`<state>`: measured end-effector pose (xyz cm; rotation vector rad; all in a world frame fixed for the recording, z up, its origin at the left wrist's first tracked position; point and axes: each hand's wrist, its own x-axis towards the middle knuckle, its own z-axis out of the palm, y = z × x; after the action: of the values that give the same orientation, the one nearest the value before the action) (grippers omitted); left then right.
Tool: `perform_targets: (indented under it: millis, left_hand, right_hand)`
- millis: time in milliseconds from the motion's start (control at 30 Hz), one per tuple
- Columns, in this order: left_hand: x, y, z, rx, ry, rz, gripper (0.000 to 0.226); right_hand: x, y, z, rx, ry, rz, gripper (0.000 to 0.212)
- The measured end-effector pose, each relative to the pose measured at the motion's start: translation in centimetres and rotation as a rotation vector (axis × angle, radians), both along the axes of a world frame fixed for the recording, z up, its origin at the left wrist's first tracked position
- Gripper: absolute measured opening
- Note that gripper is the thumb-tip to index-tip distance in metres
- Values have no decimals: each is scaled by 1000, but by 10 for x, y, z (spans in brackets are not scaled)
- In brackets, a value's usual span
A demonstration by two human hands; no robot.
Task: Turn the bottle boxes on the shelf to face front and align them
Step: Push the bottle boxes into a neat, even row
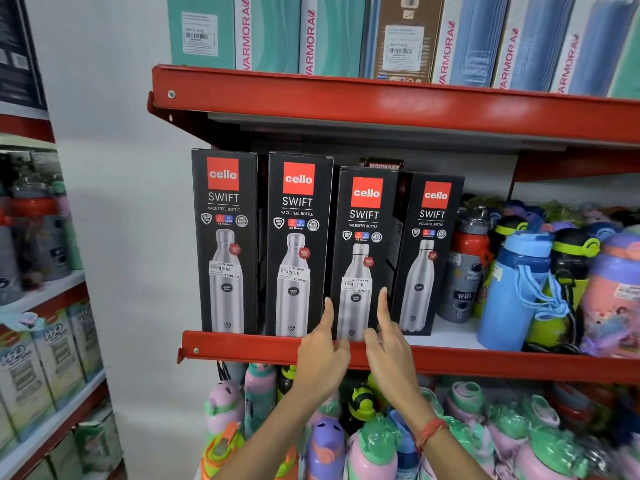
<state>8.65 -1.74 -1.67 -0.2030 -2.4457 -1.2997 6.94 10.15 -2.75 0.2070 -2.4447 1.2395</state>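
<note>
Several black Cello Swift bottle boxes stand upright on the red shelf, all with fronts showing. The first box and second box sit flush at the front edge. The third box is at the edge too. The fourth box is angled slightly and set further back. My left hand touches the third box's lower left edge with its thumb up. My right hand rests against that box's lower right edge, fingers pointing up. Neither hand is closed around the box.
Loose coloured bottles crowd the shelf right of the boxes. A dark box stands behind the row. More bottles fill the level below. Tall boxes line the upper shelf. Another rack stands at the left.
</note>
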Motion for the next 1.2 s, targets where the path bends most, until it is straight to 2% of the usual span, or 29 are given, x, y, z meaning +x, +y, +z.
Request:
perform_targets:
  millis: [100,167,200,267,333,400,567,733,867,1033,1200]
  left_hand:
    - [6,7,-4,1,224,164,57]
    - [9,21,-3,74,396,145,48]
    - [9,30,-1,101,417,80,47]
    - [4,51,-1,96,338,-96,51]
    - [-6,71,-2,67,187,-236,59]
    - [-21,84,0,76,71,-272,63]
    - [-51,97,10,116,-164,-318,68]
    - [-48,101,7,180,-199,-224,67]
    - [-28,94,3,229,-176,-219,71]
    - [-11,92,0,211,-124,-198,68]
    - [-5,86,2,180,-158,-206,65]
  right_hand:
    - [0,4,-2,-75,89,-67,62]
    - [-3,14,-1,-135,175,-159,58]
    - [-6,20,2,-174,200,-201,56]
    - [-15,34,6,-255,188,-257,56]
    - [-26,49,10,-336,141,-287,67]
    - [-37,61,14,-354,75,-279,74]
    - [-54,77,13,-244,-63,-187,66]
    - [-47,80,6,-199,-55,-166,60]
    - [-35,83,-2,-150,18,-189,67]
    - [-20,82,-9,-130,77,-202,72]
    - [-10,80,-5,-141,68,-231,73]
